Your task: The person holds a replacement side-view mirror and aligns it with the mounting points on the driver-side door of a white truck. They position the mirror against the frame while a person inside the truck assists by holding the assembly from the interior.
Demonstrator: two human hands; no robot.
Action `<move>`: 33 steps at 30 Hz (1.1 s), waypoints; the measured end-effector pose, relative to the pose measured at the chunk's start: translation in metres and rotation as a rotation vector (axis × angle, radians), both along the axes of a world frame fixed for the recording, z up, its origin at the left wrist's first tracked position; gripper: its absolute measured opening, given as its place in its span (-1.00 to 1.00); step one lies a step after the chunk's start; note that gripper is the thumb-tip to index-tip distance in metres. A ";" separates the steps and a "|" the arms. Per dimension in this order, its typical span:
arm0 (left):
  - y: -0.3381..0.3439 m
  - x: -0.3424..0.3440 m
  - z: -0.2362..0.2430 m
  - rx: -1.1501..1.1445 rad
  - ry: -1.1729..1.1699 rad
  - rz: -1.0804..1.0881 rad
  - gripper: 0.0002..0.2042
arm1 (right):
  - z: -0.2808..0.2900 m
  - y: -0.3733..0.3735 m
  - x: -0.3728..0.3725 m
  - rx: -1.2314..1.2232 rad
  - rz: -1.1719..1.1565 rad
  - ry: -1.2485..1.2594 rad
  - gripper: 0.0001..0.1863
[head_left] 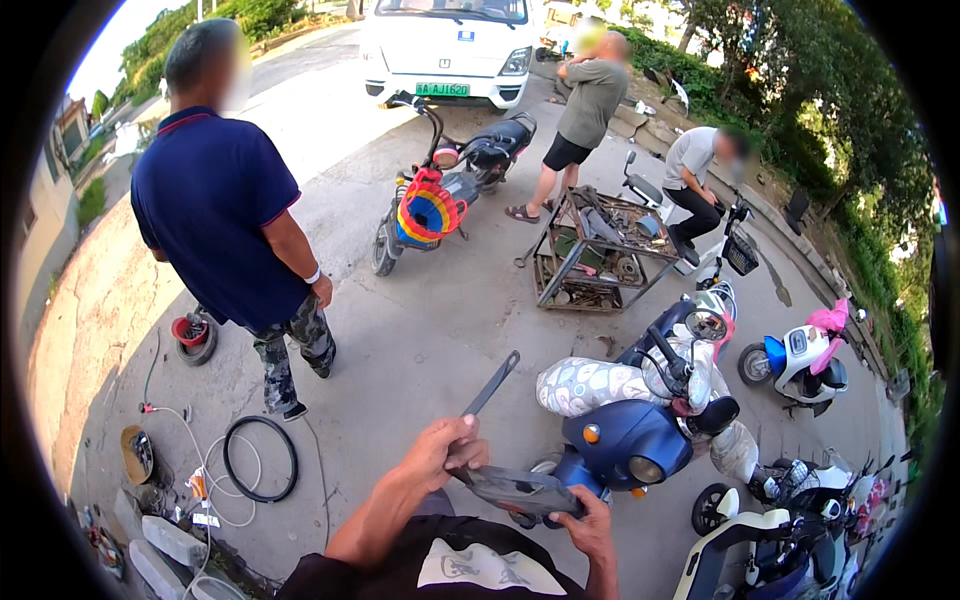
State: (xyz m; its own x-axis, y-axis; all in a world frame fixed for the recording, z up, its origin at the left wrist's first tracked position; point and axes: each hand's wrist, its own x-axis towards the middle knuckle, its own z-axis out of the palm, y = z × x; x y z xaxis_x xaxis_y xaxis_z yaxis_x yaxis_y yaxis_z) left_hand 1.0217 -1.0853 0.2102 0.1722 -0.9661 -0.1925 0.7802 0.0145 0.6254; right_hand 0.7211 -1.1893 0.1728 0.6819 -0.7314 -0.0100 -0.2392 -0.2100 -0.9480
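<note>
My left hand grips a flat metal bar with a looped upper end, at the lower middle. Below it, a dark elongated part lies crosswise between my hands, its left end by my left fingers. My right hand is closed on the right end of that part. Just beyond my hands stands a blue scooter with a silvery patterned cover over its front.
A person in navy stands left; two others are near a tool cart. A motorbike, white vehicle and parked scooters surround me. A tire, hoses and concrete blocks lie lower left.
</note>
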 end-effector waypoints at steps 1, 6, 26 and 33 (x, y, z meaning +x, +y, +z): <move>0.000 0.012 -0.001 0.032 0.000 0.053 -0.52 | 0.014 -0.004 0.021 -0.028 0.019 0.066 -0.63; 0.002 0.088 -0.001 0.019 -0.013 0.202 -0.54 | 0.015 -0.033 0.120 0.028 0.106 0.192 -0.60; 0.091 0.380 -0.012 -0.027 0.019 1.171 -0.67 | -0.017 -0.084 0.588 -0.049 0.880 -0.029 -0.63; 0.119 0.457 -0.012 -0.046 -0.041 1.369 -0.69 | -0.004 -0.081 0.730 -0.126 1.123 -0.151 -0.62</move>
